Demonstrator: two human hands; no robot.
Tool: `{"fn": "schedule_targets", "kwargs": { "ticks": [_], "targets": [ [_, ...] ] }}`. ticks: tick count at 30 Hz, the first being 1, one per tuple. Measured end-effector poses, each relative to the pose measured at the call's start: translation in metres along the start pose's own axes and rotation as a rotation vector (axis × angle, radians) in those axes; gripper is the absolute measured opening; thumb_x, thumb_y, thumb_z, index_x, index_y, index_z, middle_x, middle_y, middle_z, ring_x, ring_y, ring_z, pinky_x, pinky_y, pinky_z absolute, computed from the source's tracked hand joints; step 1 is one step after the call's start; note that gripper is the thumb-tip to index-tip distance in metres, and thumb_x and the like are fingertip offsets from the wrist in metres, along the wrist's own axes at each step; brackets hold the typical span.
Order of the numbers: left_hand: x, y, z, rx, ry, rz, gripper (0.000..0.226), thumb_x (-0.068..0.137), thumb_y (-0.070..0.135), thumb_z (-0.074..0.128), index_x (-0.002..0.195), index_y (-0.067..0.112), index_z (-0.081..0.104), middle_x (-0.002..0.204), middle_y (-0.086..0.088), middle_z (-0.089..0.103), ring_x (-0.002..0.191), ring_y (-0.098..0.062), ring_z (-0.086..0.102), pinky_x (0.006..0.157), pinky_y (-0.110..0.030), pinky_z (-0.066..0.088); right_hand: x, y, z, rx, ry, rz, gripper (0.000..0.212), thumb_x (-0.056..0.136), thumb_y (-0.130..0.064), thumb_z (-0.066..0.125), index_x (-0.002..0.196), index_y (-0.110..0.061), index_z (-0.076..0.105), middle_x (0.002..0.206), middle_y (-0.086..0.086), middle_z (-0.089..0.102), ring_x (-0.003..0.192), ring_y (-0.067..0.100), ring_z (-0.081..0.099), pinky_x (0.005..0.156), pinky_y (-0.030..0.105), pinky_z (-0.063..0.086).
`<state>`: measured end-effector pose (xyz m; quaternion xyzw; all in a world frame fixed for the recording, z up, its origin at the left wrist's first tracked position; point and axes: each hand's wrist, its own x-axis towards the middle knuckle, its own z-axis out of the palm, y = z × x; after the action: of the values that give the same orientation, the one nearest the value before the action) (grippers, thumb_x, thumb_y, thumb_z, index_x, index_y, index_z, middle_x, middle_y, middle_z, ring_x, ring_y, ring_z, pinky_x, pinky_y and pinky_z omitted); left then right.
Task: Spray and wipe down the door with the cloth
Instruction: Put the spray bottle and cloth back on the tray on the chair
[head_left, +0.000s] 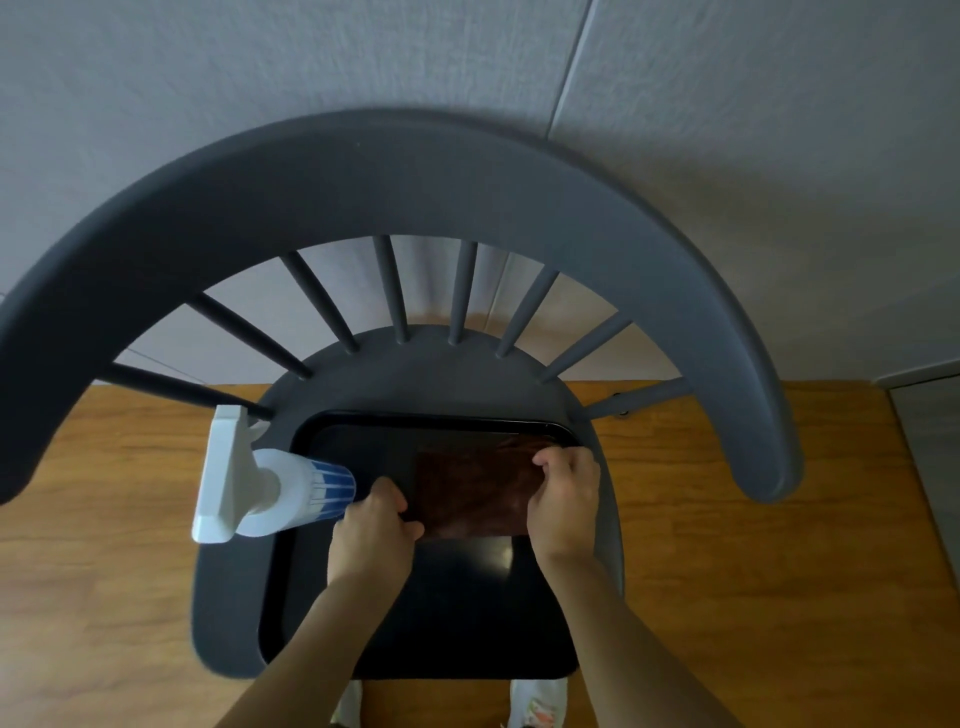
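**Now: picking up the cloth, door not started**

Both hands are on the dark brown folded cloth (475, 491), lower centre of frame, lying on a black rectangular plastic tray (415, 613) on the dark grey spindle-back chair (395, 182). Left hand (371, 525) pinches the cloth's left edge, right hand (566, 499) curls over its right edge; fingers of both grasping cloth. White plastic spray bottle with blue-striped label (270, 488) lies on its side at the tray's left rim, just beside the left hand, untouched. Door not identifiable in view. Judgement: lift the cloth folded in one hand, free the other for the bottle, mind the trigger.
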<state>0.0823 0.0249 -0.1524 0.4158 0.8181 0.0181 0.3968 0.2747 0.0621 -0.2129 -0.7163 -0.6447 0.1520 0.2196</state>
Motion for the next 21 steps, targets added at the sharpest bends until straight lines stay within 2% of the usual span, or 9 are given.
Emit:
{"fn": "schedule_targets", "kwargs": {
  "ticks": [3,5,8,11,16,18,21],
  "targets": [
    [-0.003,0.000,-0.001,0.080,-0.016,0.036,0.025,0.089,0.027,0.068,0.105,0.019,0.050,0.095,-0.002,0.063,0.083,-0.022,0.056,0.071,-0.036,0.048,-0.004,-0.006,-0.001,0.023,0.005,0.028,0.030,0.077,0.020,0.066,0.094,-0.004,0.069,0.096,0.014,0.055,0.091,0.031,0.057,0.070,0.038,0.056],
    [-0.002,0.007,-0.003,0.076,0.045,0.100,0.027,0.089,0.032,0.065,0.106,0.021,0.047,0.099,0.003,0.061,0.086,-0.020,0.057,0.071,-0.034,0.047,-0.004,-0.008,-0.006,0.027,0.041,0.030,0.020,0.084,0.007,0.068,0.100,-0.004,0.067,0.100,0.013,0.054,0.093,0.028,0.055,0.071,0.029,0.050],
    [0.007,0.025,-0.004,-0.142,0.124,0.101,0.037,0.092,0.040,0.059,0.120,0.017,0.048,0.107,0.003,0.056,0.101,-0.023,0.059,0.077,-0.034,0.045,0.000,-0.014,-0.009,0.038,0.057,0.101,0.023,0.088,-0.004,0.070,0.111,-0.004,0.065,0.105,0.014,0.057,0.090,0.027,0.059,0.070,0.026,0.046],
    [0.025,0.034,-0.002,-0.232,0.084,0.028,0.034,0.093,0.027,0.062,0.122,0.016,0.048,0.119,-0.008,0.060,0.104,-0.027,0.058,0.083,-0.038,0.048,0.002,-0.019,-0.006,0.088,-0.004,0.081,0.026,0.086,0.004,0.068,0.110,-0.004,0.066,0.105,0.012,0.060,0.089,0.028,0.064,0.071,0.028,0.049],
    [0.033,0.034,-0.003,-0.251,0.118,0.139,0.028,0.090,-0.001,0.056,0.101,0.023,0.047,0.107,0.001,0.060,0.081,-0.009,0.055,0.066,-0.026,0.042,0.004,-0.010,-0.006,0.100,0.013,-0.099,0.043,0.072,0.026,0.064,0.105,-0.003,0.066,0.103,0.012,0.056,0.090,0.024,0.061,0.079,0.028,0.055],
    [0.028,0.033,-0.002,-0.266,0.148,0.162,0.028,0.092,-0.005,0.052,0.098,0.022,0.046,0.102,0.001,0.058,0.074,0.003,0.049,0.057,-0.017,0.037,0.002,-0.005,-0.004,0.097,0.035,-0.065,0.045,0.071,0.027,0.063,0.105,-0.003,0.065,0.104,0.012,0.054,0.090,0.025,0.062,0.078,0.033,0.058],
    [0.024,0.028,0.005,-0.273,0.234,0.192,0.020,0.095,-0.001,0.050,0.099,0.018,0.046,0.099,0.003,0.052,0.071,0.007,0.044,0.054,-0.012,0.030,0.001,-0.003,-0.001,0.058,-0.004,0.044,0.046,0.070,0.026,0.064,0.106,-0.003,0.064,0.104,0.014,0.052,0.090,0.029,0.062,0.073,0.040,0.059]
  ]
}}
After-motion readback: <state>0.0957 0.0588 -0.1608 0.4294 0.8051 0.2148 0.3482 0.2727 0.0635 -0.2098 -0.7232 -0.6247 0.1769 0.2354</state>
